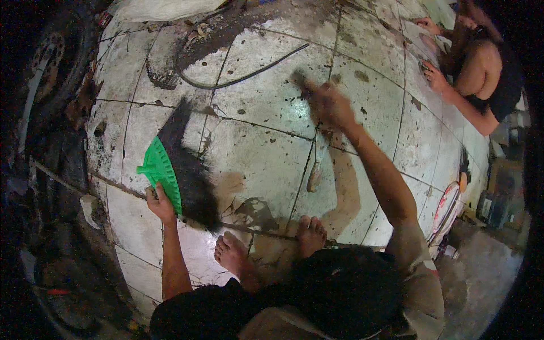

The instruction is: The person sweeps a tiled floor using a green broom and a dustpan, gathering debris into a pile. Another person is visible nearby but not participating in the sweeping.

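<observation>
My left hand point(162, 203) is closed on the green plastic head of a broom point(161, 167), near its lower end. The broom's long black bristles point(198, 192) fan out to the right over the floor, and no stick shows in its green socket. Out over the tiles at upper middle, my right hand point(333, 107) is blurred by motion. A dark smeared shape point(300, 80) shows beside its fingers; I cannot make out whether it is held. Below that hand lies a short tan piece like a tool handle point(313, 178).
A black hose point(243, 80) curves over the dirty white tiles beside a heap of dark dirt point(212, 39). Motorcycle wheel parts point(48, 62) stand along the left. Another person point(481, 68) crouches at upper right, a hand point(435, 78) near the floor. My bare feet point(233, 255) are below.
</observation>
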Motion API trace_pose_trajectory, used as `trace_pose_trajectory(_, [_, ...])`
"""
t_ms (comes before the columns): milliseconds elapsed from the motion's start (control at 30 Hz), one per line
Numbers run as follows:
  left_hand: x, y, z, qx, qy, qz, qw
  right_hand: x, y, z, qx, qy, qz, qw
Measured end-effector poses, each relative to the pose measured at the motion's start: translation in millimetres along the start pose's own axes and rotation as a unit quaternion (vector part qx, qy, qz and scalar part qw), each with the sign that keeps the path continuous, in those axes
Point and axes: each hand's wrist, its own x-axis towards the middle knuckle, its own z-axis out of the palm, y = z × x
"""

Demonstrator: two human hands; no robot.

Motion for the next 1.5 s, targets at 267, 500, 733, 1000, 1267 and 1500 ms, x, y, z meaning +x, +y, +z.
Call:
trace_pose_trajectory(267, [-1, 0, 3, -0.053, 0.013, -0.008, 0.998, 17, -9, -22, -0.019, 0.126, 0.006, 0.992])
trace_pose_trajectory(500, [-4, -10, -6, 0.023, 0.005, 0.021, 1.0, -44, -29, 12, -0.075, -0.121, -0.103, 0.984])
trace_pose_trajectory(733, [-1, -12, 3, -0.006, 0.003, 0.011, 1.0, 4, 36, 12, 0.05, -0.027, 0.065, 0.996])
trace_pose_trajectory(1000, [-3, -2, 2, -0.015, 0.02, -0.004, 1.0, 47, 55, -35, -0.077, 0.111, 0.017, 0.991])
trace_pose_trajectory(1267, [0, -11, -1, 0.011, 0.013, 0.025, 1.0, 13, 55, -28, -0.115, 0.054, 0.054, 0.99])
trace_pose_trajectory(1500, [-1, -10, -5, 0.027, 0.007, 0.023, 0.999, -47, 34, -13, -0.157, 0.026, -0.004, 0.987])
